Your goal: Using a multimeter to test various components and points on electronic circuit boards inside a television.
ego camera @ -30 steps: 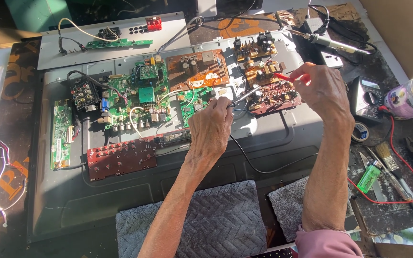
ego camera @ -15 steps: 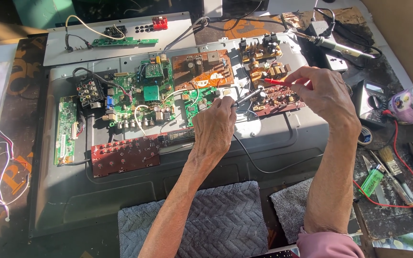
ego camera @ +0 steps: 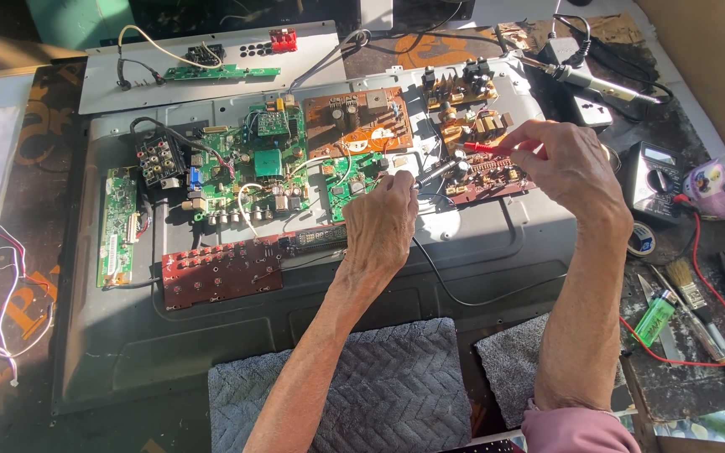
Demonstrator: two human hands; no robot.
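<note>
Landmark = grey metal chassis (ego camera: pixel 463 252) lying flat on the counter (ego camera: pixel 10 193). Nearest the camera, a grey towel (ego camera: pixel 379 386) is lying over the chassis' near edge. Just beyond it, on the chassis' left-centre, a red-brown button board (ego camera: pixel 220 273) is sitting. Left hand (ego camera: pixel 379 226) is hovering over chassis centre, fingers closed round a black probe (ego camera: pixel 438 171), tip pointing at the small brown board (ego camera: pixel 488 172). Right hand (ego camera: pixel 568 164), over the chassis' right part, is pinching a red probe (ego camera: pixel 484 148) w/ closed fingers, tip over the same board. Green main board (ego camera: pixel 253 168) is lying left of the hands. Right of the chassis: multimeter (ego camera: pixel 656 176). Beyond its far right corner: soldering iron (ego camera: pixel 589 80).
</note>
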